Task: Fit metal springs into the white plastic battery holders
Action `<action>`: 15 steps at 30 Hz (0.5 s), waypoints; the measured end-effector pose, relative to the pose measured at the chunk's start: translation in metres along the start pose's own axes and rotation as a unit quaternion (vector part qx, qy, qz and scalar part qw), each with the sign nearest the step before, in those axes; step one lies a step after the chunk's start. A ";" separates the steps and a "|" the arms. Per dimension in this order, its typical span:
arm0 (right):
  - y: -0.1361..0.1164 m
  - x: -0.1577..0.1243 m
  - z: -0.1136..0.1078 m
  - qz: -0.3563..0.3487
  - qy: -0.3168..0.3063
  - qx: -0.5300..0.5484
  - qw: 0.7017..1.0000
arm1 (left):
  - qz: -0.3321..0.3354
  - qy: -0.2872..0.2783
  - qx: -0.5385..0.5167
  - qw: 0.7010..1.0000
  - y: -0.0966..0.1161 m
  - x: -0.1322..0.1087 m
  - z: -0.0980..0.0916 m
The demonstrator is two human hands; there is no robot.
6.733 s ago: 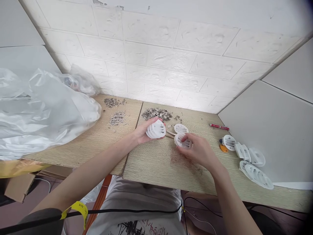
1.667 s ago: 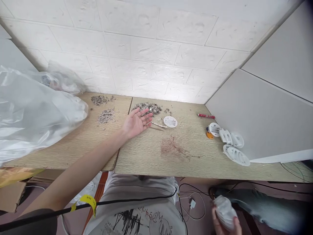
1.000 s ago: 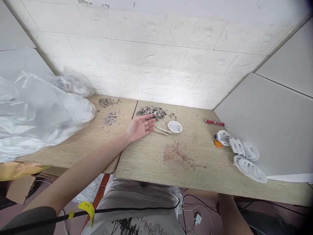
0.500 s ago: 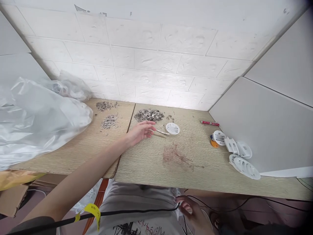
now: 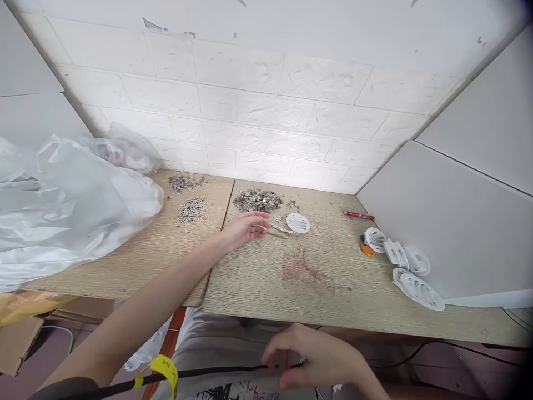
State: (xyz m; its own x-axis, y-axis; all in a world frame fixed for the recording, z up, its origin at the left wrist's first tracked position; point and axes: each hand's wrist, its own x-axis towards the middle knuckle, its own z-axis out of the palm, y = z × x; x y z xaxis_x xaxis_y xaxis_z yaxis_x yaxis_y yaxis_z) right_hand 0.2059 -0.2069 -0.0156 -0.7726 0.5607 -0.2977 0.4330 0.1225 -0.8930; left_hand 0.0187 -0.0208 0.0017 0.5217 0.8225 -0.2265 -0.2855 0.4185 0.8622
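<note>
My left hand [image 5: 244, 229] rests on the wooden table [image 5: 266, 278] with its fingers loosely stretched, holding nothing. It lies just below a pile of small metal bits [image 5: 257, 200] and left of a thin metal strip [image 5: 280, 229] and a white round slotted disc [image 5: 297, 223]. My right hand [image 5: 314, 358] is below the table's front edge over my lap, fingers curled and pinching a black cable [image 5: 233, 371].
A large clear plastic bag [image 5: 70, 200] fills the left side. Two more piles of metal bits [image 5: 192, 208] lie near it. Several white slotted parts [image 5: 406, 266], an orange piece [image 5: 367, 250] and a red pen-like tool [image 5: 358, 215] sit at the right by a grey partition [image 5: 458, 222].
My right hand put a stack of white discs down below the table, then rose to my lap and took hold of the black cable. My left hand turned from palm-up to resting flat.
</note>
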 end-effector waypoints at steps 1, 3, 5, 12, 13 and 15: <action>-0.012 -0.003 -0.009 -0.043 -0.022 0.035 0.998 | 0.000 0.001 -0.001 1.000 0.000 0.000 0.000; -0.033 -0.010 -0.032 -0.111 0.002 0.069 0.991 | -0.001 0.007 -0.002 1.000 -0.001 -0.001 0.000; -0.048 -0.013 -0.059 -0.166 0.080 0.030 0.982 | -0.002 0.013 0.000 1.000 -0.001 -0.001 0.001; -0.016 0.031 -0.154 0.001 0.433 -0.295 0.852 | 0.006 0.013 0.055 0.998 0.000 -0.002 0.002; -0.006 0.038 -0.160 0.019 0.429 -0.313 0.847 | 0.016 0.007 0.092 0.996 -0.001 -0.002 0.002; 0.010 0.048 -0.166 0.041 0.421 -0.319 0.848 | 0.052 -0.031 0.200 0.978 -0.002 -0.004 0.003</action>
State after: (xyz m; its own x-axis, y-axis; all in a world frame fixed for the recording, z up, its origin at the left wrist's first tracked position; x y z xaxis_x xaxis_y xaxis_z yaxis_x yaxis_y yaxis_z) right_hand 0.2501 -0.0423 0.0170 -0.2386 0.9415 0.2378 0.8401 0.3230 -0.4358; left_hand 0.0196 -0.0257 0.0015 0.5576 0.8226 -0.1116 -0.0083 0.1400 0.9901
